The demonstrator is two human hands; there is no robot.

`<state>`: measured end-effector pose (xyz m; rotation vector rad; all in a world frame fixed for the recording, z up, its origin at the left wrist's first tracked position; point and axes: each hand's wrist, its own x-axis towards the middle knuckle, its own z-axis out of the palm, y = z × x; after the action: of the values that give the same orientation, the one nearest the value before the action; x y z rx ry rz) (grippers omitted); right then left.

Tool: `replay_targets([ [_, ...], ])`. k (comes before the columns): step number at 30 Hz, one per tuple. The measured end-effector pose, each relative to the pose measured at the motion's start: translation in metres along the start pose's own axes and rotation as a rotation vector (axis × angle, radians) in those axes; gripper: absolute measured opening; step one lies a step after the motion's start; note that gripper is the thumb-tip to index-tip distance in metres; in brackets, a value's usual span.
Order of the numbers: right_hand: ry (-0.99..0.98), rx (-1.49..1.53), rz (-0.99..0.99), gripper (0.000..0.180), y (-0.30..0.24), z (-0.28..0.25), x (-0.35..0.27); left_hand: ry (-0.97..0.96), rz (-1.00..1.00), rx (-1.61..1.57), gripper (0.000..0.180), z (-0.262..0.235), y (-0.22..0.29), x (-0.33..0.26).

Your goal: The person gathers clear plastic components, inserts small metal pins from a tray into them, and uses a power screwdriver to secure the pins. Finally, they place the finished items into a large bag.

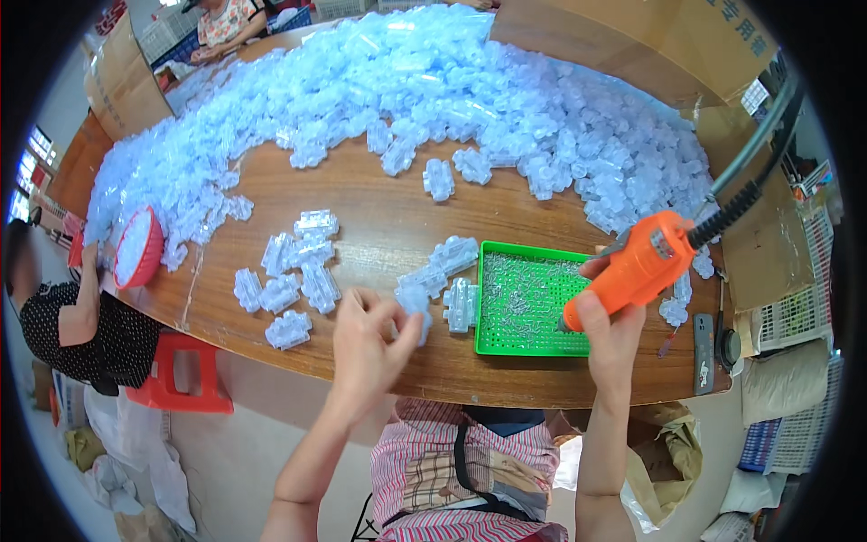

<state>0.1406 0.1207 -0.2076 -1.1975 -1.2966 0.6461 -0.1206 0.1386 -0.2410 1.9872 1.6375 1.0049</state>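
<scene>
My right hand is wrapped round an orange electric screwdriver, tilted so that its dark tip points down over a green tray. Small silvery screws lie scattered across the tray's perforated bottom. Left of the tray, my left hand is closed, its fingertips on a clear plastic part that looks slightly blurred. Just beyond it lies a joined row of similar clear parts. Another clear part touches or nearly touches the tray's left side.
A large heap of clear plastic parts curves across the table's far side. A loose cluster lies to my left. A pink bowl stands farther left near a seated person; another person sits beyond. The screwdriver's cable rises at right.
</scene>
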Motion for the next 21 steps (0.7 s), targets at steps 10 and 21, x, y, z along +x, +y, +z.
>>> replay_targets([
  [10, -0.351, -0.868, -0.463, 0.061, -0.008, 0.062, -0.016, -0.419, -0.113, -0.134, 0.027, -0.003, -0.018, 0.059],
  [21, -0.599, -0.782, -0.409, 0.064, 0.027, 0.089, 0.003, -0.643, 0.075, 0.023, 0.081, 0.001, -0.026, 0.068],
])
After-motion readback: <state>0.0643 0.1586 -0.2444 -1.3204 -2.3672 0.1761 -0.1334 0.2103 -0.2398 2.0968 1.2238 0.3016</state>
